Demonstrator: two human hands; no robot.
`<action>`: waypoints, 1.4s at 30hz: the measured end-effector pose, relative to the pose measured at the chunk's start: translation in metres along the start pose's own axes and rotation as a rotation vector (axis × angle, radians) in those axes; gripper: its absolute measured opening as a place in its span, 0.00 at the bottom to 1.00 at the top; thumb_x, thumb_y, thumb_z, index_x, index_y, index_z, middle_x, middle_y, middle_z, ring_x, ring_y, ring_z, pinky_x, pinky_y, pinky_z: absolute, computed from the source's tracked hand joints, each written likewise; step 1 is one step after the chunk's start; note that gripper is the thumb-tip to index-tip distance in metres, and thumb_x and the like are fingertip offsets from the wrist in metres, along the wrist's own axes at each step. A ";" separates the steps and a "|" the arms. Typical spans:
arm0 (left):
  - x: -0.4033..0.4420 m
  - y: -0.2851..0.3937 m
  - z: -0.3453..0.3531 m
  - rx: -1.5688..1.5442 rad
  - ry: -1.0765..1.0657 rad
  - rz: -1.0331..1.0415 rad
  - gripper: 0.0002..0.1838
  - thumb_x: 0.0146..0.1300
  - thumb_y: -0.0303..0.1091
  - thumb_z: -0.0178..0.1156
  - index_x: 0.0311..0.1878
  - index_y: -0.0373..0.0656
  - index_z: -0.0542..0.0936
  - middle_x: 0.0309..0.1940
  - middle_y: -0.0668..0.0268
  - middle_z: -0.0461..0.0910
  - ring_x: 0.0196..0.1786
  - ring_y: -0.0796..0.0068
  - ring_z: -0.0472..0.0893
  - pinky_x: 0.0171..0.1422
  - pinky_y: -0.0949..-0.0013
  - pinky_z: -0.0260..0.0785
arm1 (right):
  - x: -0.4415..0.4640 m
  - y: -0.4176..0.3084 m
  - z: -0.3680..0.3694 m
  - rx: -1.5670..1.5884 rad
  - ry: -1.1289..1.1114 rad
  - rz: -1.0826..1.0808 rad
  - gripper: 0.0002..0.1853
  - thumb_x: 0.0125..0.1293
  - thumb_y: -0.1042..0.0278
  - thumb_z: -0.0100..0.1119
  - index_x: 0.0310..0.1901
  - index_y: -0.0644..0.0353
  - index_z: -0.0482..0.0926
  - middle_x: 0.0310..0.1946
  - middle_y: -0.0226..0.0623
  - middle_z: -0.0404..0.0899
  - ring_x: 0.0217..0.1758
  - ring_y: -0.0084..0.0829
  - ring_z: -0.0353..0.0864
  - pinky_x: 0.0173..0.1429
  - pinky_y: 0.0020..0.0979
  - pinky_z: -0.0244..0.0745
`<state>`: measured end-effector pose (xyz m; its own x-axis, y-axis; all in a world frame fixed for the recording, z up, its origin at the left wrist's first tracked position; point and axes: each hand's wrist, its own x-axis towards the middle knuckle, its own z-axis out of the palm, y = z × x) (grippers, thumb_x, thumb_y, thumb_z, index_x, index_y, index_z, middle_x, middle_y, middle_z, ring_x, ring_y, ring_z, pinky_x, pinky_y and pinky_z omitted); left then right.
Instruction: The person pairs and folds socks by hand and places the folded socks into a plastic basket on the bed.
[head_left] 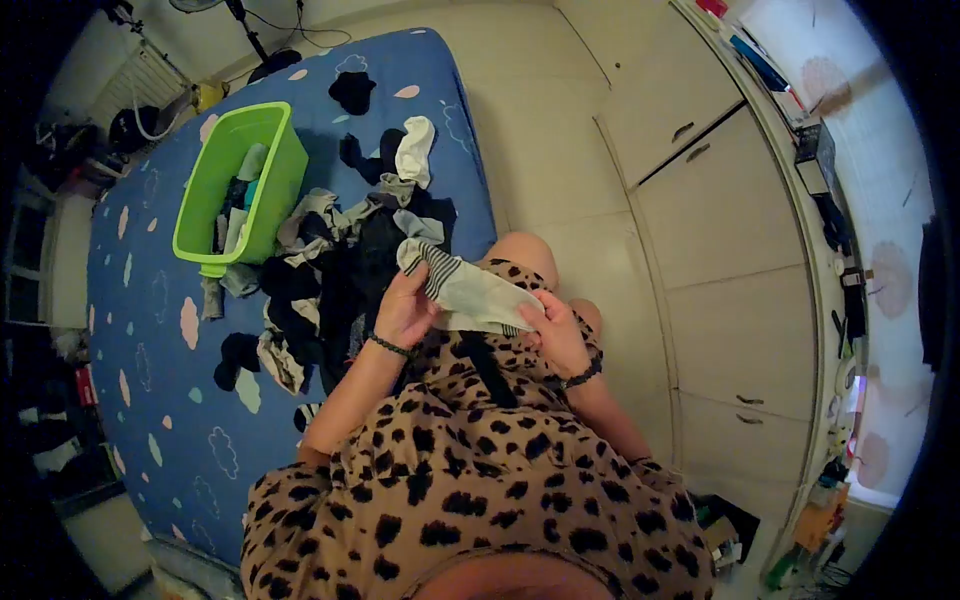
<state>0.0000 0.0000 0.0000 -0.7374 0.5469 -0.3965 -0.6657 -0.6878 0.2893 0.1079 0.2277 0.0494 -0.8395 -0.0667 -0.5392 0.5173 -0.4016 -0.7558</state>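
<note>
Between my two hands a white sock (475, 290) with dark stripes near one end is stretched out above my lap. My left hand (408, 308) grips its striped end. At the other end, my right hand (558, 330) pinches the fabric with thumb and fingers. Part of a second striped edge shows below the sock, close to my right fingers. Left of my hands, a heap of loose socks (380, 245) in black, grey and white lies on the bed. A green plastic basket (290, 165) beside the heap holds several rolled or folded socks (237, 215).
The bed has a blue patterned sheet (170, 370). Single dark socks (352, 92) lie apart from the heap. To the right stand pale cabinets (725, 225) with a cluttered top, across a strip of tiled floor (560, 150). A fan stand (250, 40) is behind the bed.
</note>
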 end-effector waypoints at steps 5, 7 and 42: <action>-0.033 -0.010 0.013 0.505 0.152 0.081 0.15 0.68 0.22 0.51 0.56 0.42 0.71 0.49 0.67 0.77 0.51 0.71 0.79 0.55 0.64 0.73 | 0.005 0.020 -0.027 -0.157 0.184 -0.398 0.08 0.70 0.69 0.54 0.46 0.63 0.73 0.39 0.30 0.77 0.45 0.24 0.77 0.51 0.29 0.73; -0.051 -0.025 -0.013 0.522 0.163 0.035 0.15 0.67 0.22 0.52 0.56 0.42 0.71 0.48 0.67 0.78 0.48 0.73 0.79 0.54 0.65 0.74 | -0.004 0.031 -0.032 0.010 0.185 -0.310 0.07 0.69 0.69 0.55 0.44 0.62 0.74 0.37 0.28 0.76 0.40 0.21 0.75 0.44 0.26 0.72; -0.033 -0.023 0.076 0.843 -0.017 0.414 0.15 0.68 0.28 0.55 0.55 0.35 0.74 0.44 0.66 0.80 0.43 0.80 0.78 0.49 0.74 0.72 | 0.003 -0.009 0.027 -0.426 -0.178 -0.339 0.27 0.61 0.75 0.60 0.63 0.65 0.67 0.53 0.31 0.75 0.57 0.24 0.74 0.63 0.27 0.67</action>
<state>0.0313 0.0337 0.0724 -0.9314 0.3469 -0.1100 -0.2083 -0.2603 0.9428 0.0961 0.2061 0.0649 -0.9661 -0.1659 -0.1978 0.2048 -0.0261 -0.9785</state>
